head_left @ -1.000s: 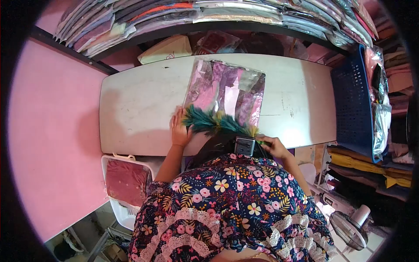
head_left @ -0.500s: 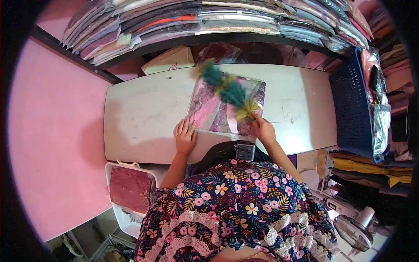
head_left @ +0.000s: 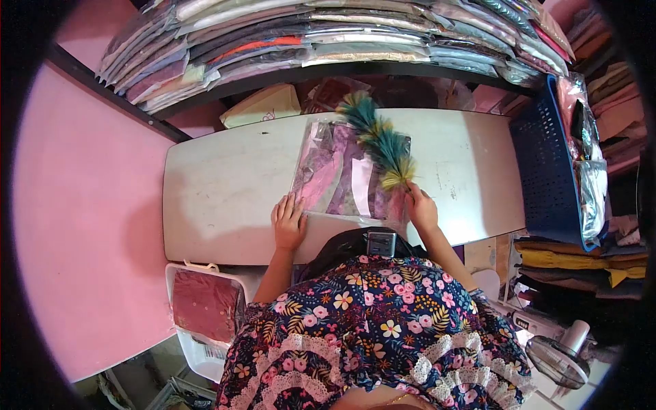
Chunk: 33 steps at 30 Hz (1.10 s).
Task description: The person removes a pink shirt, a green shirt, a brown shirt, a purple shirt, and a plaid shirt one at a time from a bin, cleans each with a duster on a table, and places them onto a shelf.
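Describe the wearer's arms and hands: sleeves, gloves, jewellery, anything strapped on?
Both hands are bare: no gloves on the left hand or right hand, and no rings or watch that I can make out. The forearms are uncovered. The dress is dark navy with a floral print in pink, yellow and white, plus white lace trim. A small grey device sits at the chest.

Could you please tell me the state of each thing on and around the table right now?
Feather duster: held, lying over the packet.
Clear garment packet: flat on table, sealing unclear.
Left hand: flat at packet's corner.
Right hand: closed on duster.
Blue basket: upright, holding packets.
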{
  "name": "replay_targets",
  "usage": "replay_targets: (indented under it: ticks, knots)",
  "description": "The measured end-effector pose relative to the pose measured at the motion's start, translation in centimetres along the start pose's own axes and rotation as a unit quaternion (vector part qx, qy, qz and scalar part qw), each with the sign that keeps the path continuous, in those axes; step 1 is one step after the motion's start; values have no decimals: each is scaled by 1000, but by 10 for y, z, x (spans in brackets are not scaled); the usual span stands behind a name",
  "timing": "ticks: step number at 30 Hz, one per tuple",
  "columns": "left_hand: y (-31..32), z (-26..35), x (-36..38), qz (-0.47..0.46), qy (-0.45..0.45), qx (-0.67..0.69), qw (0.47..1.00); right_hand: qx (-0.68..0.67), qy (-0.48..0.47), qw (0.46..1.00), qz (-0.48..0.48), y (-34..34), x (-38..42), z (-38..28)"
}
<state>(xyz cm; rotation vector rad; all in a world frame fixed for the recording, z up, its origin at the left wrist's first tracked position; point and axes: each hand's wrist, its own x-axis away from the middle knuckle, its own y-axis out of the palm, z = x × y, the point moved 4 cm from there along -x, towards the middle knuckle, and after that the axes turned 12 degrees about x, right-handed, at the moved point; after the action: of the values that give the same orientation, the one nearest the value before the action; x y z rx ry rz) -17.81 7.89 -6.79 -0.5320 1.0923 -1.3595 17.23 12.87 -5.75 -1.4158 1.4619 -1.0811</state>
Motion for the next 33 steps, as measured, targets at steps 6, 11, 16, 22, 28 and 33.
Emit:
replay_targets:
  ticks: [6, 11, 16, 22, 28, 33]
  knots:
    - [0, -1, -1, -10, -7, -6, 1000, 1, -149, 986, -68, 5, 47, -3]
    - [-1, -2, -1, -9, 4, -5, 1000, -7, 50, 998, 38, 10, 38, 49]
    - [10, -43, -8, 90, -180, 167, 965, 26, 167, 984, 59, -7, 28, 99]
    - [15, -67, -38, -207, -346, 145, 904, 116, 130, 966, 189, -13, 32, 86]
    - [-33, -25, -74, -51, -389, 720, 573, -10, 52, 983, 175, -11, 24, 52]
    - [-147, 47, -121, 156, -236, 675, 682, -62, -9, 977, 204, -17, 12, 43]
